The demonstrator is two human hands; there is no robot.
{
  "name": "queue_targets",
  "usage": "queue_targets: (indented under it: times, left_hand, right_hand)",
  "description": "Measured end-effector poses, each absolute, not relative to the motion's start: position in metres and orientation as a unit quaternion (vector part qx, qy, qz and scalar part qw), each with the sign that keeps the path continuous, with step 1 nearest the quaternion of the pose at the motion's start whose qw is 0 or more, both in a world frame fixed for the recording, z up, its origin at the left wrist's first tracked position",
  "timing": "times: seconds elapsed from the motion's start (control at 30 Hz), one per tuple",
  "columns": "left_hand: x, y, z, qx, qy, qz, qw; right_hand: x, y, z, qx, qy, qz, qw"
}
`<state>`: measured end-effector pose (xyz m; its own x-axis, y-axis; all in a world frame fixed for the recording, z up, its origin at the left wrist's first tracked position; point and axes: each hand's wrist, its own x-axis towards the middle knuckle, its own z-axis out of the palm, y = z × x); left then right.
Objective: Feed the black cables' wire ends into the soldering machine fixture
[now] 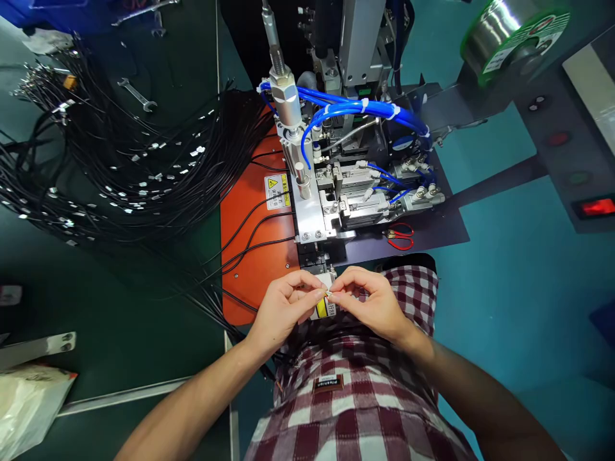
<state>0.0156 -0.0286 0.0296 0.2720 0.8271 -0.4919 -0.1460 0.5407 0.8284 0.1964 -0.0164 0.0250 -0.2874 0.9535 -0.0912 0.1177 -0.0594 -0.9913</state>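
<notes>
My left hand (284,305) and my right hand (372,301) meet in front of my checked shirt, just below the machine's front edge. Both are closed in a pinch around a tiny pale metal piece (329,293) held between the fingertips. What that piece is I cannot make out. A white block with a yellow label (325,308) on the machine sits right under the fingers. Thin black wires (250,234) run from the orange plate (250,275) toward my left hand.
A small machine (336,192) with blue air hoses (355,109) stands ahead. A big bundle of black wires with metal ends (120,166) lies left on the green bench. Red-handled snips (401,237), a spanner (137,95), a solder spool (514,32) and a plastic bag (24,403) lie around.
</notes>
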Motion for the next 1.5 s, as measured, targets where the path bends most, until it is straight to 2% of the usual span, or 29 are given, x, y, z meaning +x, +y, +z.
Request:
queue_targets:
  times: [0.33, 0.93, 1.07, 1.37, 1.5]
  left_hand:
    - [0.016, -0.029, 0.026, 0.344, 0.514, 0.335, 0.711]
    - [0.016, -0.027, 0.027, 0.348, 0.520, 0.331, 0.706]
    - [0.016, -0.029, 0.027, 0.342, 0.522, 0.330, 0.708]
    - [0.015, -0.027, 0.028, 0.339, 0.510, 0.319, 0.723]
    - [0.014, -0.026, 0.028, 0.330, 0.502, 0.327, 0.730]
  right_hand:
    - [0.193, -0.017, 0.027, -0.480, -0.510, 0.622, 0.349]
    - [0.192, -0.020, 0.021, -0.488, -0.527, 0.580, 0.385]
    - [0.191, -0.021, 0.020, -0.492, -0.494, 0.611, 0.375]
    - [0.196, -0.010, 0.017, -0.407, -0.355, 0.788, 0.296]
    - [0.197, -0.010, 0.014, -0.388, -0.349, 0.801, 0.294]
